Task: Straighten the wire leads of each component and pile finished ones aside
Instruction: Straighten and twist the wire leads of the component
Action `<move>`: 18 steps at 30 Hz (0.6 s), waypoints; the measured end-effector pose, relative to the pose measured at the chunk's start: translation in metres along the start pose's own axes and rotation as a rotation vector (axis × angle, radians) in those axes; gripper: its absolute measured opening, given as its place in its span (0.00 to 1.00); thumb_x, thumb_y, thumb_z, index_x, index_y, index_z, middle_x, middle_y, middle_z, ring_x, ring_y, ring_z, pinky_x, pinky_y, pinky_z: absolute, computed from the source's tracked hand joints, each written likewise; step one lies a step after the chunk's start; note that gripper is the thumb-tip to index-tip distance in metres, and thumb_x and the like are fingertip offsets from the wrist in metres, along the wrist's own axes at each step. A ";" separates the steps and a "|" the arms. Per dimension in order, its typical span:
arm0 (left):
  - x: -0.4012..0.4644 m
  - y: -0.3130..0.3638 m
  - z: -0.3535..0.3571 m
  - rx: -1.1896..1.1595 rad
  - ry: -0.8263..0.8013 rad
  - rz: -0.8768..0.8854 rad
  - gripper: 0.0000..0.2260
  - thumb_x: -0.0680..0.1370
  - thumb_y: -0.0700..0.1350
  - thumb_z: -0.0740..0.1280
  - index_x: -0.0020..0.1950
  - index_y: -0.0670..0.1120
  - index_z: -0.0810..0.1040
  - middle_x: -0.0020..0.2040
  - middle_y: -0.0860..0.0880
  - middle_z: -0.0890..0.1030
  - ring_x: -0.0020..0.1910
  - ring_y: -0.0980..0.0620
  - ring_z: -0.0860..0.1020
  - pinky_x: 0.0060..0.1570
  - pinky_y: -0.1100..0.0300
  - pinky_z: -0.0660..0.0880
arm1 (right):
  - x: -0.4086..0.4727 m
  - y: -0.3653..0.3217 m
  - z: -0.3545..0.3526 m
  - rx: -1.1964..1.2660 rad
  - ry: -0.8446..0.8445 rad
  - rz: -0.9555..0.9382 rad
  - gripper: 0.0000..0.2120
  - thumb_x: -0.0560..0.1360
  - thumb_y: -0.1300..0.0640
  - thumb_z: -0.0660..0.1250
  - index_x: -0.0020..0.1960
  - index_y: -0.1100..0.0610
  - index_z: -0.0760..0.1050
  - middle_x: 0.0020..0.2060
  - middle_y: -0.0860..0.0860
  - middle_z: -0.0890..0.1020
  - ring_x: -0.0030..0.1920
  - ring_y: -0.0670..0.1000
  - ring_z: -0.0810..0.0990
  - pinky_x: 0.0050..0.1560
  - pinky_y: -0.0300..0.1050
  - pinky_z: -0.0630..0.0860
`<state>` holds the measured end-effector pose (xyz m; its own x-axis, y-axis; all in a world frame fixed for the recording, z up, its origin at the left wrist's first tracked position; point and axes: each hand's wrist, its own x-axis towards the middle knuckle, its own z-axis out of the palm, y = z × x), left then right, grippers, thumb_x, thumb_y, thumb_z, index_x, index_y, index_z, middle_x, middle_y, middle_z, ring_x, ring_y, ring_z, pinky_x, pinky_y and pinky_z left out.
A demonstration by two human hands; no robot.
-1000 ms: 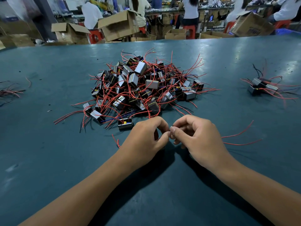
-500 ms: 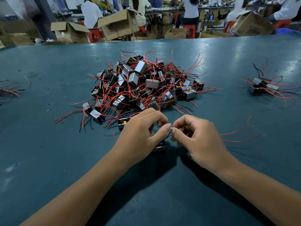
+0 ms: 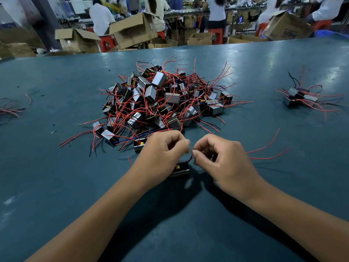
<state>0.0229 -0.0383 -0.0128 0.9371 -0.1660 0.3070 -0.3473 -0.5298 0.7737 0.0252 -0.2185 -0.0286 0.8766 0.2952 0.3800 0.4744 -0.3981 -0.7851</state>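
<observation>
Against half a second ago: left hand and right hand slightly parted; component more exposed. Now lying on table just below and between both thumbs, nearer than main pile. Both sets of fingers curled, pinching thin dark lead rising from component. Finished pile well right of main pile.

both forearms are bare from the near edge to the wrists, with no sleeves, gloves, watch or rings visible. the left hand and right hand show short, unpainted fingernails.
</observation>
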 end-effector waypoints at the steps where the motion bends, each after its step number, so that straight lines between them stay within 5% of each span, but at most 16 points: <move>1: -0.001 -0.001 -0.006 0.069 0.018 0.088 0.06 0.78 0.43 0.67 0.42 0.49 0.80 0.36 0.53 0.78 0.33 0.55 0.73 0.33 0.62 0.69 | 0.001 0.001 -0.001 -0.006 0.001 0.003 0.05 0.76 0.58 0.71 0.42 0.51 0.77 0.31 0.47 0.82 0.28 0.44 0.73 0.31 0.32 0.66; 5: 0.000 -0.010 -0.022 0.361 0.031 0.453 0.07 0.75 0.40 0.72 0.52 0.45 0.84 0.50 0.51 0.78 0.49 0.51 0.77 0.49 0.57 0.75 | 0.002 0.003 -0.002 -0.009 -0.023 -0.021 0.06 0.76 0.60 0.70 0.42 0.52 0.77 0.31 0.45 0.82 0.30 0.39 0.76 0.33 0.27 0.66; 9: 0.004 -0.010 -0.019 0.430 0.031 0.587 0.05 0.77 0.41 0.73 0.51 0.45 0.86 0.48 0.48 0.80 0.46 0.45 0.77 0.46 0.49 0.76 | 0.002 0.003 -0.003 0.022 -0.086 -0.046 0.05 0.77 0.62 0.69 0.44 0.55 0.77 0.32 0.44 0.82 0.29 0.38 0.76 0.33 0.26 0.66; 18: 0.007 -0.011 -0.029 0.546 -0.003 0.747 0.06 0.80 0.42 0.69 0.49 0.44 0.86 0.47 0.46 0.81 0.42 0.45 0.75 0.40 0.51 0.75 | 0.002 0.002 -0.004 0.008 -0.137 -0.110 0.05 0.78 0.62 0.69 0.45 0.55 0.77 0.34 0.46 0.82 0.34 0.41 0.78 0.38 0.28 0.68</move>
<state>0.0322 -0.0097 -0.0028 0.4763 -0.6246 0.6189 -0.7983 -0.6022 0.0066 0.0281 -0.2223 -0.0277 0.7998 0.4526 0.3943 0.5661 -0.3501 -0.7463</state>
